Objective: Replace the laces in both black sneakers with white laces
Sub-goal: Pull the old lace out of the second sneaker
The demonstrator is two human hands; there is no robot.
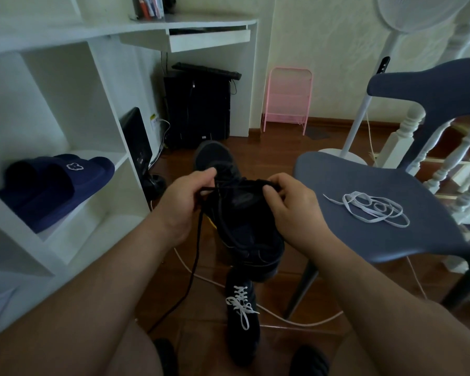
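1. held item: black sneaker (239,213), raised above the floor (277,158) btw both hands, toe pointing away from the person, heel end nearest the camera. tongue area faces up.

2. left hand (182,204): fingers curled, thumb and forefinger pinching the black lace (194,256) at the upper eyelets on the sneaker's left side. from the pinch one strand of the lace hangs down past the left forearm twd the floor; its lower end is lost in shadow.

3. right hand (291,204): fingers curled, gripping the sneaker's collar/tongue edge on the right side. whether it also pinches a lace end: cannot tell, dark on dark.

4. second sneaker (242,316): on the floor directly below the held one, btw the person's legs, upright on its sole. white lace already threaded and tied w/ a bow (240,302).

5. spare white lace (375,207): loose tangle on the seat of the blue-grey chair (364,240), right of the hands, not touching either hand.

6. surroundings:
- white shelf unit (65,131) at left, w/ a pair of navy slides (55,185) in one compartment.
- white desk (201,25) beyond, black pc tower (197,109) beneath it, keyboard (206,70) resting on top of the tower.
- pink wire rack (288,99) against the wall.
- white pedestal fan (364,109) behind the chair.
- white cable (282,317) trailing over the floor under the chair.
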